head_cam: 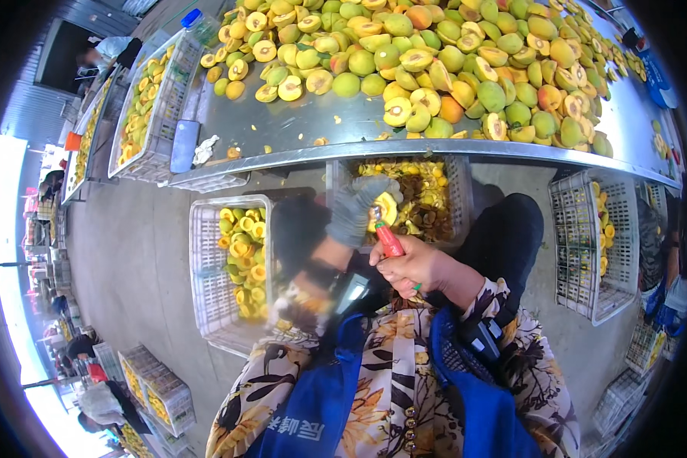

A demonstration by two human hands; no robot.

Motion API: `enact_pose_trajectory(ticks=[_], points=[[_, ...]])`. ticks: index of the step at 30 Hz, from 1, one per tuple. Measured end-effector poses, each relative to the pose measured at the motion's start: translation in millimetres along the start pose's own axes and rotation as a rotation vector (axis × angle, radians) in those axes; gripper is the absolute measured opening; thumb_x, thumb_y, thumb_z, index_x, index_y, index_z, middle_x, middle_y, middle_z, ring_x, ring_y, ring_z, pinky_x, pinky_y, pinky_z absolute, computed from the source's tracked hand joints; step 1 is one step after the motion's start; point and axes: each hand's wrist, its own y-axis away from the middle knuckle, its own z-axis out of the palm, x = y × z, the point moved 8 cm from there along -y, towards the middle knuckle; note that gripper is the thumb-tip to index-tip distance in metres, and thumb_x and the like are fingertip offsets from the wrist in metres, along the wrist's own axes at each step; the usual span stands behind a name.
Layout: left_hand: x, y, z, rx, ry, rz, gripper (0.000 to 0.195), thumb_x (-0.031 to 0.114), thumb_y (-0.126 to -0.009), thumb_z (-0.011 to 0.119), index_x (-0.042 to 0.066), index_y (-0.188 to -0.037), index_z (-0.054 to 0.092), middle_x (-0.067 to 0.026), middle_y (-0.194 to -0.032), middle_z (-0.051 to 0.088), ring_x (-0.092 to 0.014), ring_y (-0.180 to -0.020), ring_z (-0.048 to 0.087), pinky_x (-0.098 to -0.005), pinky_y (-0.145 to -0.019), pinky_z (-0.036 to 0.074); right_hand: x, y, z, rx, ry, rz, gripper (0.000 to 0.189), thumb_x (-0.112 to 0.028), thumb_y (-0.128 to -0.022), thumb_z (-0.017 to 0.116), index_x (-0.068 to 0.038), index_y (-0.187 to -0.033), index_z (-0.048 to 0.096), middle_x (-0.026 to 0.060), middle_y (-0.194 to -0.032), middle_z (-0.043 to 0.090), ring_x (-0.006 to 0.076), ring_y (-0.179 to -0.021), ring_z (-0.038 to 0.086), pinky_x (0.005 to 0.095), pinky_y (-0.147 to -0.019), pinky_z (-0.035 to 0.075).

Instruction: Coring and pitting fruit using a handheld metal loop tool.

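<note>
My left hand point(352, 209), in a grey glove, holds a cut yellow peach half point(385, 209) with its cut face towards my right side. My bare right hand point(406, 266) is closed around the red handle of a pitting tool point(389, 239), whose metal tip touches the fruit. Beneath my hands, a crate point(462, 200) holds peach scraps and pits. To the left, a pale plastic crate point(200, 275) contains hollowed peach halves point(243, 252). Above, a large heap of peaches point(401, 57), many cut in half, covers much of a metal table point(297, 123).
The table's metal edge point(320, 153) runs across in front of me. A blue-grey box-like object point(185, 146) and crumpled white tissue point(206, 150) lie at its left end. More fruit crates stand at the left point(163, 120) and right point(569, 246). Other people work farther off.
</note>
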Motion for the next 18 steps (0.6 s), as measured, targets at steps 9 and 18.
enact_pose_trajectory(ticks=[9, 18], points=[[-24, -16, -15, 0.23, 0.153, -0.199, 0.031, 0.034, -0.076, 0.058, 0.004, -0.084, 0.054, -0.0121, -0.068, 0.059, -0.024, -0.05, 0.056, -0.0339, -0.04, 0.048, -1, -12, -6, -0.201, -0.205, -0.159, 0.016, -0.002, -0.08, 0.045, -0.01, -0.094, 0.045, -0.0019, -0.052, 0.032, 0.0056, -0.037, 0.031, 0.0217, -0.033, 0.027], [151, 43, -175, 0.658, -1.168, 0.306, 0.03, 0.025, -0.07, 0.065, 0.004, -0.091, 0.058, -0.0091, -0.087, 0.059, -0.024, -0.077, 0.057, -0.0325, -0.075, 0.046, -22, -7, -82, 0.634, 1.874, -0.555, 0.022, -0.012, -0.076, 0.056, 0.0, -0.091, 0.044, 0.0091, -0.063, 0.052, 0.0162, -0.046, 0.052, 0.0301, -0.044, 0.044]])
